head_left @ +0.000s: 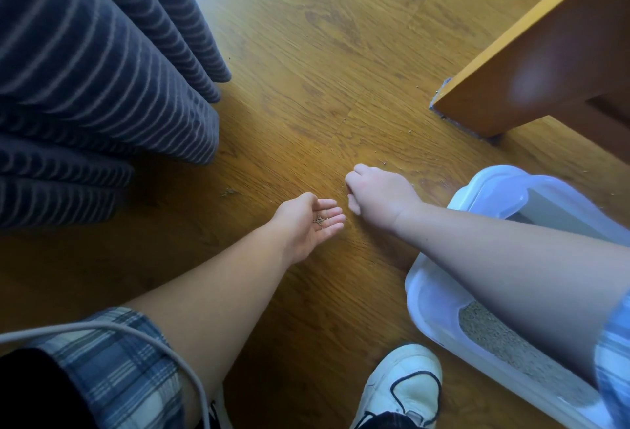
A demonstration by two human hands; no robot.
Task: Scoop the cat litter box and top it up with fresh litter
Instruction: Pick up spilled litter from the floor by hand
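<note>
A white litter box (428,295) with grey litter (494,333) inside stands on the wooden floor at the lower right, partly hidden by my right forearm. My left hand (312,220) lies palm up just above the floor, cupped, with a small pile of stray litter grains (320,220) on the palm. Just right of it, my right hand (373,191) reaches down to the floor, knuckles up, fingers curled under and pinched together at the floorboards. What the fingertips hold is hidden. Scattered grains (383,163) dot the floor nearby.
A dark blue striped curtain (102,80) hangs to the floor at the left. An orange wooden furniture corner (504,87) juts in at the upper right. My white shoe (402,387) sits at the bottom, and a grey cable (191,370) crosses my plaid sleeve.
</note>
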